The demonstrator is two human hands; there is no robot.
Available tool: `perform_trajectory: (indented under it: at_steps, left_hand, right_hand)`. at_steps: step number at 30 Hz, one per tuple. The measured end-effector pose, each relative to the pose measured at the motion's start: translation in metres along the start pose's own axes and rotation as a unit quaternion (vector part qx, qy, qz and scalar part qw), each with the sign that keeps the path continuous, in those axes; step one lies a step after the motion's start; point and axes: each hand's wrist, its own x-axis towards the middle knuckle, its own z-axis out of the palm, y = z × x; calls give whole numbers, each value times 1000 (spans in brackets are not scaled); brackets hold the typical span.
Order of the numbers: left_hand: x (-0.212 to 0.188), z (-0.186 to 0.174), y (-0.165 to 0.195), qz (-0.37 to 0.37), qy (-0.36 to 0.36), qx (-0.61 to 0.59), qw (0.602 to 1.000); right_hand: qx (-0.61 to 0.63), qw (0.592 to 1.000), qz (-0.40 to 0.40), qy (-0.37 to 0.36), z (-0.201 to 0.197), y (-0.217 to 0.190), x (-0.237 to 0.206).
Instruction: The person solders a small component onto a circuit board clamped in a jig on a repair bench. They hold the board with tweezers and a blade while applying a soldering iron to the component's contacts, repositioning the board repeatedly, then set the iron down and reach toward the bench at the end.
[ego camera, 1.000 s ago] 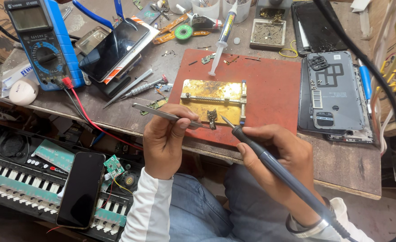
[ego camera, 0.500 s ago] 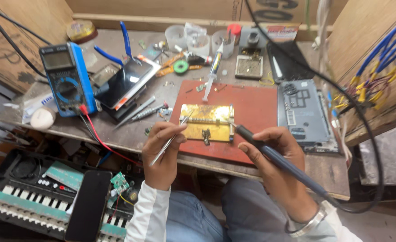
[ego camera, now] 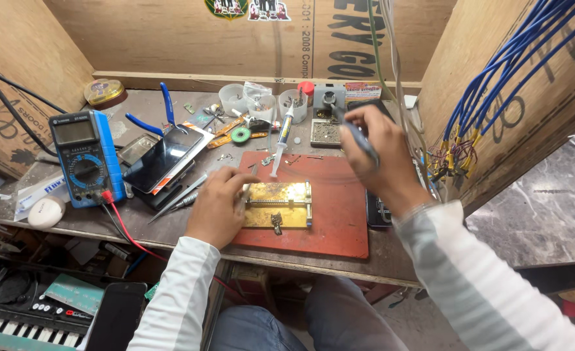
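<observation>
- The left hand [ego camera: 217, 207] rests on the red rubber mat [ego camera: 339, 221], curled up beside the shiny gold metal board holder [ego camera: 278, 205]. It touches the holder's left end. I cannot tell if it pinches a tool.
- The right hand [ego camera: 378, 153] is up near the back of the worktop [ego camera: 138, 224]. It is closed around a dark pen-shaped soldering iron [ego camera: 356, 138], tip pointing at the small grey stand [ego camera: 328, 99].
- The worktop is grey, worn and full of things.
- A blue meter with a dial [ego camera: 82, 158] stands at the left, with a black phone [ego camera: 164, 158] just beside it.
- A thin syringe [ego camera: 281, 140] lies across the mat's back edge.
- Brown plywood walls [ego camera: 34, 58] close in the worktop on three sides.
- Blue wires [ego camera: 495, 84] hang on the right wall.
- A small piano keyboard [ego camera: 21, 312] lies down low on the left.
</observation>
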Motion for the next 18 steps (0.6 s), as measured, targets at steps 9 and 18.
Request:
perform_trajectory:
  at_steps: [9, 18]
  left_hand:
    - [-10, -8, -3, -8, 38, -8, 999]
    - [-43, -17, 28, -71, 110, -143, 981]
  right_hand:
    - [-86, 994, 53, 40, 44, 45, 83]
    - [-123, 991, 52, -24, 57, 67, 102]
